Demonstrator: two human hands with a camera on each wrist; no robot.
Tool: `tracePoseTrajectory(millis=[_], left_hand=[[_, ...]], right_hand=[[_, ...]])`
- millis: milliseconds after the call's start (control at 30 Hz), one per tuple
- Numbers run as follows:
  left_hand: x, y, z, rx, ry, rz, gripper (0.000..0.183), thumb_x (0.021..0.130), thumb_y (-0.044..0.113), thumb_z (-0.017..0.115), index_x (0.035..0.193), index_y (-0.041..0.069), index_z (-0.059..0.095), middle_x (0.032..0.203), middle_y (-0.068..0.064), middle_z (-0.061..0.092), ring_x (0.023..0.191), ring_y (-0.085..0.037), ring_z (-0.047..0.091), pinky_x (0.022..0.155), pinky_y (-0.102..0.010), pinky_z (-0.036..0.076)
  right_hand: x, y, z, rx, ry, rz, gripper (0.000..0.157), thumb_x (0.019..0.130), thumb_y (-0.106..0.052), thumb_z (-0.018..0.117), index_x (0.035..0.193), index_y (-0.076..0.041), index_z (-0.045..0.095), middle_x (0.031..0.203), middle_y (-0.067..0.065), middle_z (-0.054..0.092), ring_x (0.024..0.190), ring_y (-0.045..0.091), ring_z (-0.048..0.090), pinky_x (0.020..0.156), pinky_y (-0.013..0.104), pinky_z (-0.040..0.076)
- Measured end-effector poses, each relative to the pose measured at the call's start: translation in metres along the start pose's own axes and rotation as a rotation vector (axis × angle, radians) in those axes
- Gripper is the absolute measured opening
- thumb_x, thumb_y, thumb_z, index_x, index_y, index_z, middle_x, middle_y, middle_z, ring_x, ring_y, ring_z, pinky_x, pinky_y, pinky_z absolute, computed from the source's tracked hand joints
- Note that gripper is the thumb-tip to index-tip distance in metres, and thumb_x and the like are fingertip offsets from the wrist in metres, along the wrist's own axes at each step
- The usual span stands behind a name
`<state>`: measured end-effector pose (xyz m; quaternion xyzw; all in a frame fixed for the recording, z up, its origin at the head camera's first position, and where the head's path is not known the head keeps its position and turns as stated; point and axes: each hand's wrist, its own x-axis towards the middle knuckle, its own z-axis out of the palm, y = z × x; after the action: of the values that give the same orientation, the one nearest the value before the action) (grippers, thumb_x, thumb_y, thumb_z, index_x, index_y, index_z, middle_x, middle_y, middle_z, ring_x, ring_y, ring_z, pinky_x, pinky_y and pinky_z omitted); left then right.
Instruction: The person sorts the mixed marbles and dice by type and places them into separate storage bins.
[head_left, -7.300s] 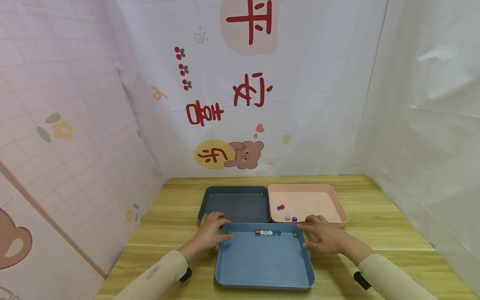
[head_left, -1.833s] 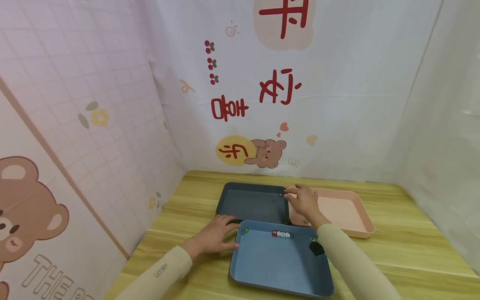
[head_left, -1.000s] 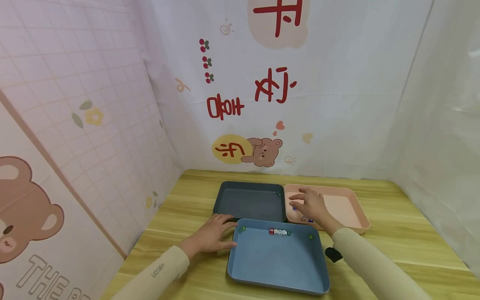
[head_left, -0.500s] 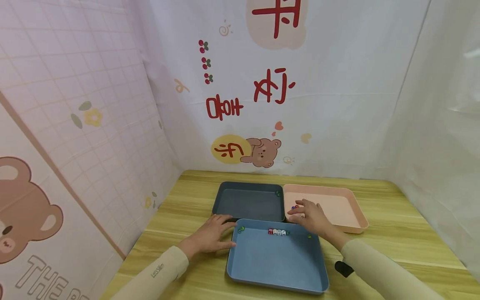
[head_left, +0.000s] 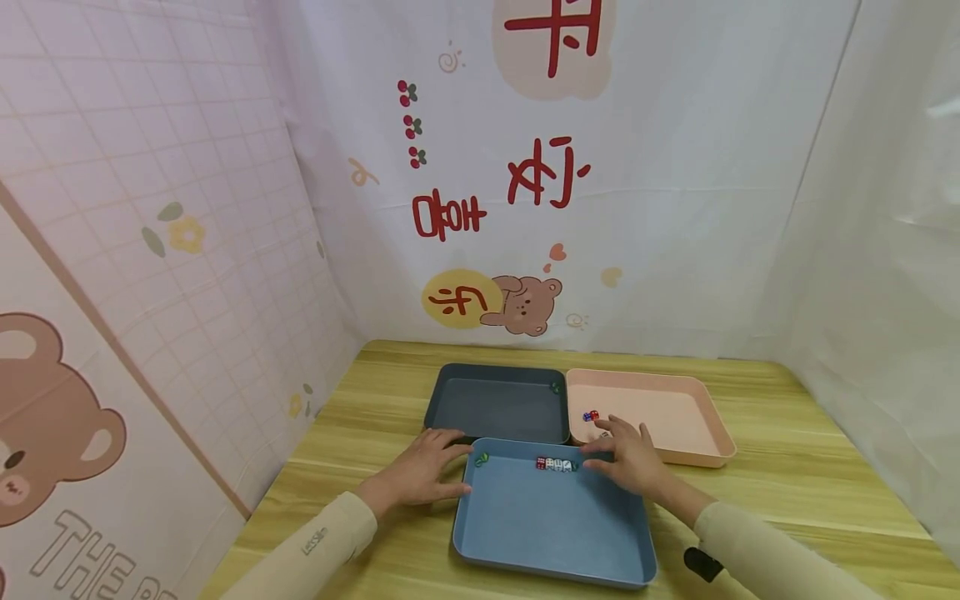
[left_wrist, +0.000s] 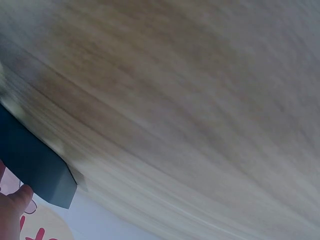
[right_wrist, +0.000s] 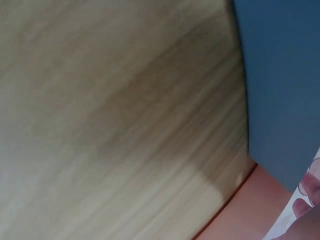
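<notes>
My left hand rests at the left rim of the near blue tray, fingers relaxed and holding nothing. My right hand hovers over that tray's far right corner, thumb and forefinger apart, fingertips close to the right end of a row of dice. The row has one red die, several white ones and a small green piece at its end. More green glassy bits lie in the far left corner. In the right wrist view, fingers show beside the blue tray wall; their tips are hidden.
Behind stand a dark tray with small green pieces in its far right corner, and a peach tray. In the peach one lie a blue die, a red die and a white die, partly covered.
My right hand has reached to the dark tray's corner, then come back across the peach tray to the blue one. A green piece was added in the dark tray. The left hand has stayed.
</notes>
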<state>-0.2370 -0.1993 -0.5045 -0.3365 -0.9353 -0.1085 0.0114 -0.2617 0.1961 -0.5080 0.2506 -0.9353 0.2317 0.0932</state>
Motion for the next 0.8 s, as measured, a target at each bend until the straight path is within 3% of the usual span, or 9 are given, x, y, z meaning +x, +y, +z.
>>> tracePoseTrajectory(millis=[367, 800], left_hand=[[0.000, 0.001, -0.002, -0.012, -0.012, 0.007, 0.071, 0.093, 0.064, 0.055, 0.145, 0.015, 0.051, 0.151, -0.014, 0.041, 0.137, -0.034, 0.038, 0.113, -0.060, 0.025], [-0.001, -0.001, 0.000, -0.008, -0.019, 0.002, 0.068, 0.095, 0.061, 0.053, 0.147, 0.017, 0.050, 0.152, -0.011, 0.039, 0.138, -0.032, 0.037, 0.114, -0.059, 0.024]], right_hand=[[0.000, 0.000, 0.011, -0.072, -0.016, -0.029, 0.018, 0.080, -0.029, 0.083, 0.097, -0.026, 0.080, 0.137, 0.020, 0.056, 0.137, 0.048, 0.035, 0.102, 0.080, 0.011], [0.000, 0.000, 0.020, -0.098, -0.019, -0.054, 0.019, 0.079, -0.031, 0.084, 0.096, -0.024, 0.080, 0.137, 0.019, 0.056, 0.136, 0.048, 0.037, 0.101, 0.080, 0.012]])
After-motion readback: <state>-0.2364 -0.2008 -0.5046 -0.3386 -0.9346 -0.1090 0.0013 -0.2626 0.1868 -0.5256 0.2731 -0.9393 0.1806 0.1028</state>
